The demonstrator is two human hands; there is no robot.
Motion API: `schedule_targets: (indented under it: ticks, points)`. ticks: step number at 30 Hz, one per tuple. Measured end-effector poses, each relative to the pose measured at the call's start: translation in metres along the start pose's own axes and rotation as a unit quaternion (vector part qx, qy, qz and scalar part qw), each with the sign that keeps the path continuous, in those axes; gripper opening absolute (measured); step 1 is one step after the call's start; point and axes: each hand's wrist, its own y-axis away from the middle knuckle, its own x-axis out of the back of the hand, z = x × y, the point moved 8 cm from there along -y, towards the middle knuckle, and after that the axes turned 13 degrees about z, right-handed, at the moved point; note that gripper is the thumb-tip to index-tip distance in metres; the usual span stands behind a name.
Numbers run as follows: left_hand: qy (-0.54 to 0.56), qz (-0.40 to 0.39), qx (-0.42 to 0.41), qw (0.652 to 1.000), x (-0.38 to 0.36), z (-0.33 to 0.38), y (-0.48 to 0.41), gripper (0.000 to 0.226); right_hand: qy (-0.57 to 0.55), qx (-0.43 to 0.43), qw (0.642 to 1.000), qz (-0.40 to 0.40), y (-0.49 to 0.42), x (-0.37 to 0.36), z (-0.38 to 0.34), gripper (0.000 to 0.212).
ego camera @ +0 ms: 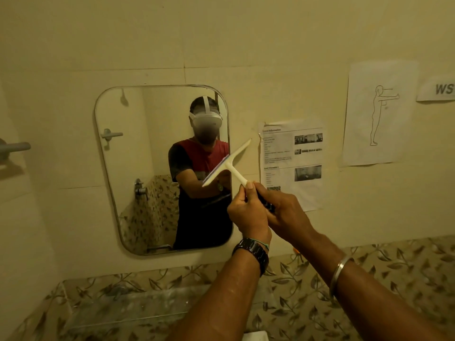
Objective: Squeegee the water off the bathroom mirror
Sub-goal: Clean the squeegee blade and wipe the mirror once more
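The white squeegee [234,158] is held up just right of the frame's centre, in front of the right edge of the mirror [147,143]. Its long blade is tilted, running from lower left over the glass to upper right over the bare wall, and its handle slants down to the right into the hands. Whether the blade is touching the glass cannot be told.

The left hand [248,217], with a dark watch [253,254] on its wrist, has its fingers curled round the handle, the thumb lying up along it. The right hand [288,215], with a metal bangle [341,269] on the forearm, is wrapped round the lower end of the handle just behind the left hand, and the two hands touch. Something dark shows between them, but what it is cannot be made out.

The mirror, with rounded corners, hangs on a cream wall at centre left. To its right a printed sheet [293,163] is stuck to the wall. Further to the upper right there is a sheet with an outline drawing of a standing figure [379,112]. A label reading "WS" [438,89] sits at the right edge. Below the mirror a clear shelf [147,303] sits against leaf-patterned tiles [369,262].
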Motion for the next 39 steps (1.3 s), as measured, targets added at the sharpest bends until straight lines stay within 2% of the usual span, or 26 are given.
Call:
schedule_targets:
  ticks: [4, 7, 14, 17, 21, 29, 39]
  points:
    - [-0.018, -0.01, 0.017, 1.0, 0.005, -0.007, 0.016, 0.014, 0.007, -0.017, 1.0, -0.003, 0.016, 0.011, 0.004, 0.056]
    - [-0.002, -0.014, 0.017, 1.0, 0.011, 0.007, 0.02, 0.016, -0.007, 0.011, 1.0, -0.004, 0.012, 0.017, -0.017, 0.056]
    - [0.089, 0.046, -0.043, 0.994, 0.038, 0.108, -0.035, 0.021, 0.026, 0.119, 0.992, -0.014, -0.068, -0.014, -0.107, 0.058]
    - [0.117, 0.08, -0.023, 0.99, 0.055, 0.152, -0.071, 0.015, 0.027, 0.17, 0.984, -0.045, -0.107, -0.042, -0.156, 0.054]
    - [0.181, 0.102, 0.027, 0.978, 0.072, 0.202, -0.115, 0.019, 0.079, 0.243, 0.966, -0.044, -0.157, -0.069, -0.222, 0.041]
    - [0.221, 0.089, 0.09, 0.967, 0.093, 0.251, -0.174, 0.022, 0.125, 0.249, 0.957, -0.083, -0.204, -0.111, -0.288, 0.035]
    - [0.229, 0.057, 0.139, 0.962, 0.081, 0.239, -0.182, 0.025, 0.177, 0.227, 0.95, -0.118, -0.21, -0.119, -0.286, 0.029]
